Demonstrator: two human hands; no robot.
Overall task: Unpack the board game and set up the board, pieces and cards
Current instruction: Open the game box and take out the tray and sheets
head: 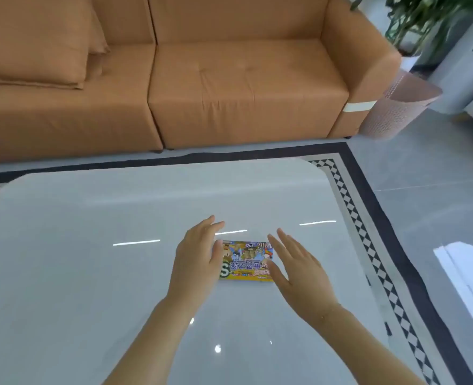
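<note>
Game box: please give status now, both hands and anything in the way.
Left hand open, right hand open, flanking the game box. Box closed, flat on white table. Nothing in the way.

Orange sofa (202, 79), glossy white table (90, 245), checker-bordered rug (368, 218), grey tiled floor (438, 168), potted plant (429, 20)

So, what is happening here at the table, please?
A person is reaching with both hands for a colourful board game box that lies flat and closed on the glossy white table. The left hand and the right hand are open, one at each side of the box. Nothing is unpacked yet.
</note>
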